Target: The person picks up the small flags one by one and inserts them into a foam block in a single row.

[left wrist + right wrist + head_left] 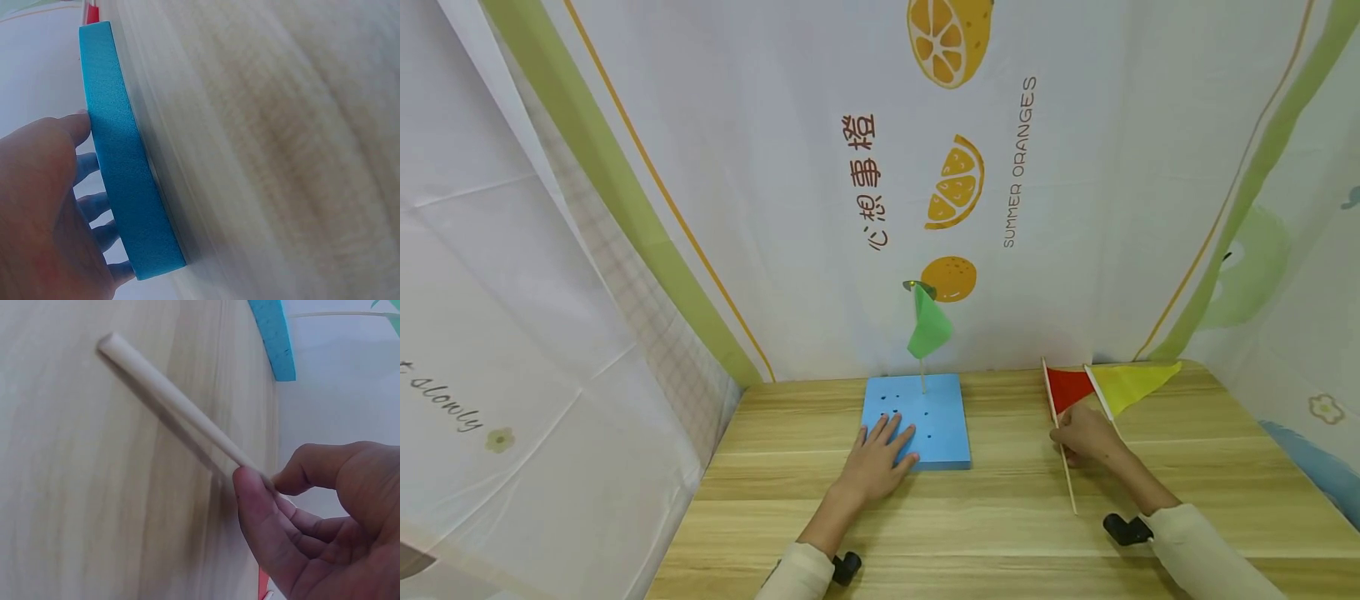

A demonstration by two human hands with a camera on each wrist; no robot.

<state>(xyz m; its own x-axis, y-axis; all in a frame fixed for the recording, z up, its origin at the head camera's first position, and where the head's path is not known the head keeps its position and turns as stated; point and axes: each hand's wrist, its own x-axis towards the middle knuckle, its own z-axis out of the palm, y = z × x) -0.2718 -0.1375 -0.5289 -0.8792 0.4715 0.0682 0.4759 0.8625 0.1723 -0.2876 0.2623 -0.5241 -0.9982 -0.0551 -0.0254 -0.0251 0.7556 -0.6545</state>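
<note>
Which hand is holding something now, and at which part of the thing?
The right hand pinches the red flag by its wooden stick, about midway along. The left hand only rests flat on the blue foam block.

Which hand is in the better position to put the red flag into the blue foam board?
Probably the right hand: it already pinches the red flag by its stick. The left hand lies flat on the blue foam board, holding it down beside the green flag.
</note>
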